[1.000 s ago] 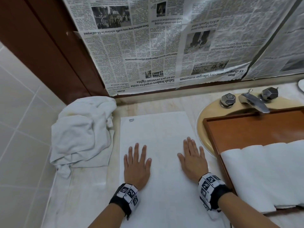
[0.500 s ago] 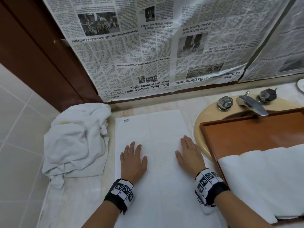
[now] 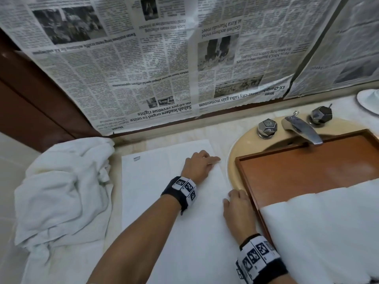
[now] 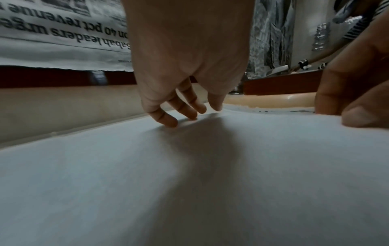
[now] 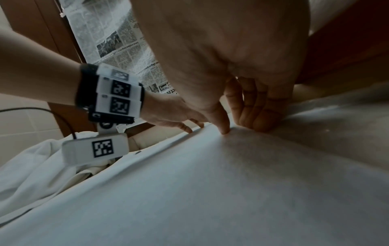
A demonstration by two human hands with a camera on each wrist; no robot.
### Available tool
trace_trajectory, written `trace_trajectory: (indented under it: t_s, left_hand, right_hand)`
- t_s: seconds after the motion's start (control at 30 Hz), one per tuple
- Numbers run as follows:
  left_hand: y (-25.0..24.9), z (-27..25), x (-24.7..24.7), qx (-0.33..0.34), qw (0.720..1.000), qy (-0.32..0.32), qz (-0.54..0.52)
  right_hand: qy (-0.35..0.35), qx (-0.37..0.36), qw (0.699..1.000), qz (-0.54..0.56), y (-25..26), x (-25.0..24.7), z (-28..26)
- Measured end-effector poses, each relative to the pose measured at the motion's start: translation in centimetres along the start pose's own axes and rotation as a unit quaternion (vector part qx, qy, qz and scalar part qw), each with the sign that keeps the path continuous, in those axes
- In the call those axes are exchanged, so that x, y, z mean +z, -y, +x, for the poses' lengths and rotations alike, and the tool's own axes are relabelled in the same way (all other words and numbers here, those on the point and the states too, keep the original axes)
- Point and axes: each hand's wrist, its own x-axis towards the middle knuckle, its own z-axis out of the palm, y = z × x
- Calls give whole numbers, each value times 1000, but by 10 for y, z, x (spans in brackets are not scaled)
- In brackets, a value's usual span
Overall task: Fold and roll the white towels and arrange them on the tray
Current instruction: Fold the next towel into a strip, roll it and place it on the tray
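Note:
A white towel (image 3: 164, 191) lies spread flat on the counter. My left hand (image 3: 207, 160) reaches across to its far right corner. Seen from the left wrist, the left hand (image 4: 195, 113) has bent fingers with their tips resting on the cloth. My right hand (image 3: 231, 196) is at the towel's right edge beside the tray. In the right wrist view the right hand (image 5: 242, 128) pinches that edge between thumb and curled fingers. The wooden tray (image 3: 307, 171) lies over the sink, with rolled white towels (image 3: 328, 232) at its near end.
A crumpled heap of white towels (image 3: 65, 191) lies on the counter at the left. The faucet (image 3: 301, 130) and its two knobs stand behind the tray. Newspaper (image 3: 164, 68) covers the wall behind. A white dish (image 3: 369, 101) shows at the far right.
Both hands lay flat on the middle of the towel. The left hand has since crossed to the far right corner, and the right hand has shifted to the right edge and taken hold of it.

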Motion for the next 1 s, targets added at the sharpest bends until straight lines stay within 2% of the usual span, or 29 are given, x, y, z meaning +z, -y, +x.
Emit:
trace_trajectory:
  t_s: [0.13,0.27,0.47,0.73,0.87,1.0]
  left_hand:
    - [-2,12,1,-13,999,31,8]
    - [-4,15,-3,-26,999,35,6]
    - [4,-2,1,-53,997,-20,-53]
    - [-3,3,-2,-53,995,-54,-64]
    - [0,-1,-6,-71,980,-69,-170]
    - [20,-25,-22,-67,956,-131,-254]
  right_hand:
    - [-22,12,1000,-4,3,3,0]
    - [12,32,999,7,8,-4,2]
    - [48,64,981,179,-4,-19,4]
    - [-21,30,976,214,-1,-28,-5]
    - [-35,-3,984,177,14,-35,-10]
    - [-24,-57,989,137,49,-44,-23]
